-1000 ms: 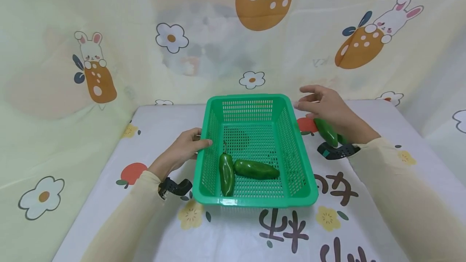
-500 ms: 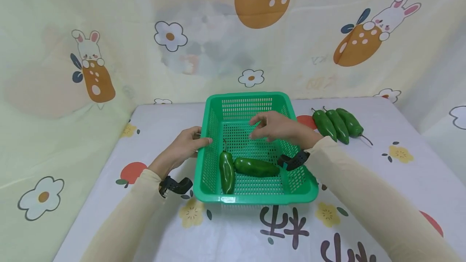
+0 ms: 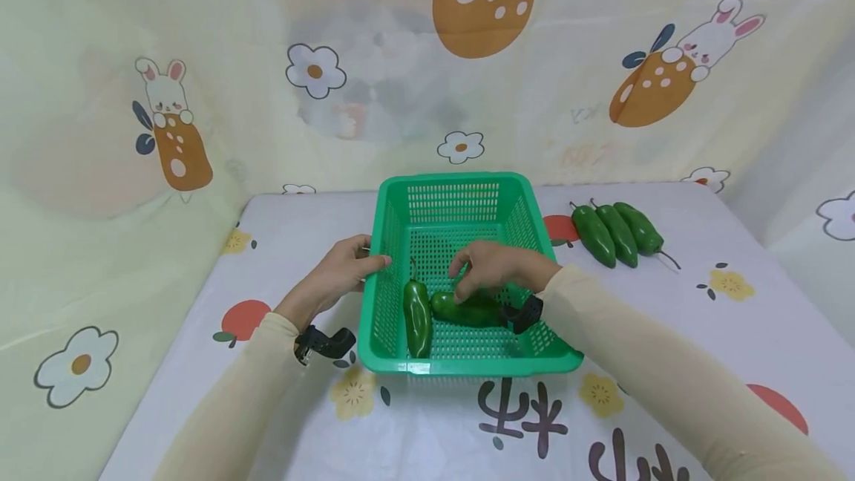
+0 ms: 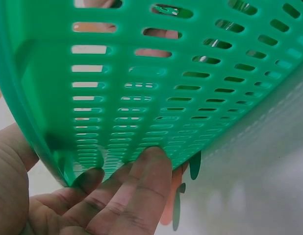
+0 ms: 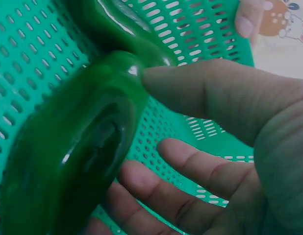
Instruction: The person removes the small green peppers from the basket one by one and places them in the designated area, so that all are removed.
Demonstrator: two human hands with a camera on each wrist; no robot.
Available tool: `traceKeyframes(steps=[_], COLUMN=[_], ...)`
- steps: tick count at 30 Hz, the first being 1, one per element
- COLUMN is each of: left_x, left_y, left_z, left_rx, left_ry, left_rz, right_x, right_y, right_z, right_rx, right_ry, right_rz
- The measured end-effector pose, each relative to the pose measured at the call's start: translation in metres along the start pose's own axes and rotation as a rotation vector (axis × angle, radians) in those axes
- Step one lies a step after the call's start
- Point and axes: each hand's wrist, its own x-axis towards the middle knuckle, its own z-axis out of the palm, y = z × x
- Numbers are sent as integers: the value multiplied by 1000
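Note:
A green plastic basket [image 3: 467, 367] with slotted walls sits on the table, two green chili peppers inside it. One pepper [image 3: 418, 321] lies lengthwise at the left; the other pepper [image 3: 444, 308] lies crosswise beside it. My left hand [image 3: 337, 273] grips the basket's left rim, thumb over the edge and fingers against the outer wall [image 4: 38, 98]. Inside the basket, my right hand [image 3: 497, 267] is over the crosswise pepper. In the right wrist view the thumb [image 5: 190, 88] appears to touch that pepper's end [image 5: 68, 152], while the loosely bent fingers spread along its side.
To the right of the basket, three more green chili peppers [image 3: 617, 234] lie side by side on the white printed tablecloth [image 3: 287, 421]. Behind the table hangs a patterned cloth [image 3: 387, 21] with rabbits and flowers.
My right hand has moved left from beside the three peppers, crossed into the basket and come down onto the crosswise pepper. The left hand keeps its hold on the rim.

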Motion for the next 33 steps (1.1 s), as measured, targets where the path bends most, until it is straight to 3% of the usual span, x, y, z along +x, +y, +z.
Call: traceKeyframes(steps=[8,16,33], left_x=[2,3,2], left_y=[-4,0,-2], left_z=[1,2,3], left_rx=[0,-17,-13], left_ry=[11,0,21], left_rz=[-3,13,19], right_x=[2,0,-7], right_y=[-1,2,2], right_z=[7,10,5], right_rx=[-153,-219,-93], right_ry=[-29,-34,11], right_rz=[48,68,-21])
